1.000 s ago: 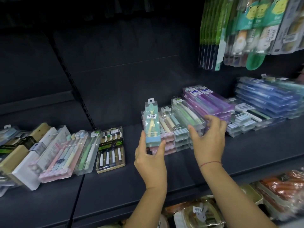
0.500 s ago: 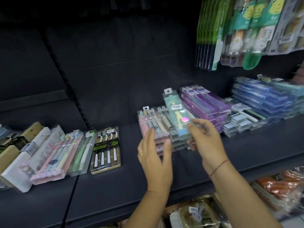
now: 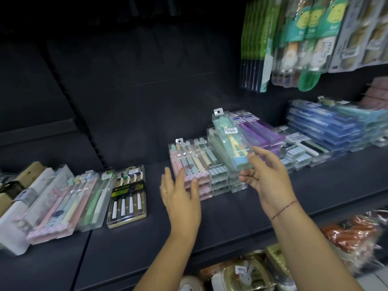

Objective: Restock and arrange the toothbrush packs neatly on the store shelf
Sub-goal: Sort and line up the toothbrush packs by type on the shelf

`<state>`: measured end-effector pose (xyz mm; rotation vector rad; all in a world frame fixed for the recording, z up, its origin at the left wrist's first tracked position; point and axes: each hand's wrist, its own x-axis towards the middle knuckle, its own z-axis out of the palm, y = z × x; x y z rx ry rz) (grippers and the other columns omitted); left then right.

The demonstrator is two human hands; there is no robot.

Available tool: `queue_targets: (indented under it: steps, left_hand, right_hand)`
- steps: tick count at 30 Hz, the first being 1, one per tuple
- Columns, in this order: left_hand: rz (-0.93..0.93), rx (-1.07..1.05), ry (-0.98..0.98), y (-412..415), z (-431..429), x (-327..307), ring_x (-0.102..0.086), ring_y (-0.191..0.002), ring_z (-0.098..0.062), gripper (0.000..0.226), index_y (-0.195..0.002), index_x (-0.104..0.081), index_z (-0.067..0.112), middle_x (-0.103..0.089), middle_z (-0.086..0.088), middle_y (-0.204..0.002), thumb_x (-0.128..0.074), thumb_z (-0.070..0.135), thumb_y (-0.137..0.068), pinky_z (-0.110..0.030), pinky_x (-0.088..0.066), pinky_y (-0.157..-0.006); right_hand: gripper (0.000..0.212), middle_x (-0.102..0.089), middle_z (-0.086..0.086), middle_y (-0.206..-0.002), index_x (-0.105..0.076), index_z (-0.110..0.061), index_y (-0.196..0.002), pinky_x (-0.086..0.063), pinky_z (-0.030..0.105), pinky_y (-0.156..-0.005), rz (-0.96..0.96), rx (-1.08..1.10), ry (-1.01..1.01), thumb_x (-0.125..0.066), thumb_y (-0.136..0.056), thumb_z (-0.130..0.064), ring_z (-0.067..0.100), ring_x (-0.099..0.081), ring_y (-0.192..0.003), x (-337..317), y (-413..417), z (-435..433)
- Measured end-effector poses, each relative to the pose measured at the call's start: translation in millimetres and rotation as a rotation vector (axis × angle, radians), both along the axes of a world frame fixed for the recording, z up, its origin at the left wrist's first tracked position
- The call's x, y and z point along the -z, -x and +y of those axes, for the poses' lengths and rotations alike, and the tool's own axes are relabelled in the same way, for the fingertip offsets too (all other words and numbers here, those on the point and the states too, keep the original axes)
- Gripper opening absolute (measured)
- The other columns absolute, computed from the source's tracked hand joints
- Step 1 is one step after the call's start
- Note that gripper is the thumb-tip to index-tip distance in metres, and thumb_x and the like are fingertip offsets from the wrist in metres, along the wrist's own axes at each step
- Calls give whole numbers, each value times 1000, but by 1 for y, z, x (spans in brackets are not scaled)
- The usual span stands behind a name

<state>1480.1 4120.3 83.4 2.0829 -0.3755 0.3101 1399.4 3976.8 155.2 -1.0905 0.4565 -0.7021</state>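
Observation:
A clear teal toothbrush pack (image 3: 230, 141) with a yellow brush inside lies tilted on top of a stack of green-striped packs (image 3: 219, 175). My right hand (image 3: 265, 175) holds its near end between thumb and fingers. My left hand (image 3: 180, 190) hovers with straight fingers in front of the stack of pink packs (image 3: 190, 158), fingertips at its front edge. Purple packs (image 3: 258, 131) and blue packs (image 3: 321, 122) are stacked further right on the dark shelf (image 3: 210, 223).
At the left of the shelf lie a black-and-gold brush pack (image 3: 128, 196), a green pack (image 3: 96, 198), pastel packs (image 3: 60, 206) and white boxes (image 3: 19, 206). Green hanging packs (image 3: 294, 38) dangle at the upper right. Wrapped goods (image 3: 352, 238) fill the shelf below.
The teal pack passed from my left hand to my right, moved right and now lies on the green-striped stack. My left hand released it and hovers by the pink packs.

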Motion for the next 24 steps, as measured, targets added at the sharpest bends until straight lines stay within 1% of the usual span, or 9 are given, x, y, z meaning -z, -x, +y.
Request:
queue_targets:
  steps: [2, 4, 6, 8, 11, 14, 17, 19, 24]
  left_hand:
    - [-149, -36, -90, 3, -9, -11, -3, -151, -17, 49, -145, -44, 21, -15, -2, -163, -43, 43, -101, -34, -1, -122]
    - [-256, 33, -129, 7, -26, -30, -2, -150, -14, 62, -148, -39, 21, -15, 0, -163, -30, 55, -97, -29, 4, -120]
    - [-287, 163, -182, 10, -48, -47, -1, -150, -12, 66, -152, -30, 23, -13, 4, -163, -26, 58, -97, -29, 3, -121]
    - [-286, 285, -266, 12, -73, -61, 1, -150, -11, 62, -155, -22, 25, -9, 6, -163, -32, 54, -101, -34, 0, -123]
    - [-287, 360, -417, 9, -105, -71, 2, -151, -13, 63, -156, -17, 25, -6, 4, -164, -31, 53, -101, -33, 3, -122]
    - [-296, 395, -526, 1, -125, -70, -1, -151, -14, 63, -156, -17, 27, -9, 4, -164, -29, 55, -100, -34, 1, -122]
    - [-253, 422, -516, 0, -133, -66, -11, -150, -15, 60, -154, -23, 27, -16, 5, -163, -33, 53, -101, -33, -5, -122]
    - [-245, 407, -465, 0, -133, -63, -19, -148, -16, 58, -153, -29, 26, -21, 5, -161, -37, 50, -101, -33, -11, -121]
    - [-263, 366, -450, 2, -136, -60, -25, -146, -16, 56, -151, -35, 25, -26, 6, -160, -39, 48, -99, -34, -16, -118]
  right_hand:
    - [13, -65, 5, -95, -63, -19, -104, -52, 22, -49, -16, 39, 14, -57, -97, -10, 11, -57, -52, -8, 7, -14]
    - [15, -65, 8, -96, -63, -18, -109, -51, 21, -47, -17, 81, 41, -56, -98, -12, 11, -57, -51, -14, 16, -34]
    - [20, -64, 11, -104, -62, -13, -117, -50, 22, -45, -10, 127, 49, -56, -98, -15, 13, -58, -50, -17, 27, -57]
    - [20, -61, 12, -109, -62, -11, -117, -53, 24, -46, -5, 184, 50, -55, -99, -16, 15, -61, -48, -17, 41, -83]
    - [17, -58, 14, -122, -60, -12, -115, -58, 27, -51, 17, 260, 46, -52, -100, -17, 21, -69, -54, -14, 66, -125]
    - [17, -58, 19, -127, -59, -15, -115, -60, 27, -55, 54, 270, 34, -47, -103, -18, 26, -73, -64, -8, 85, -160]
    - [18, -56, 17, -132, -61, -16, -115, -59, 25, -56, 86, 218, 51, -49, -102, -18, 27, -74, -70, 2, 90, -183]
    - [24, -57, 18, -130, -60, -11, -122, -58, 25, -57, 114, 169, 70, -52, -101, -17, 27, -74, -72, 11, 86, -191]
    - [49, -65, 17, -113, -51, -6, -134, -59, 24, -62, 146, 93, 64, -69, -88, -6, 26, -71, -81, 34, 69, -195]
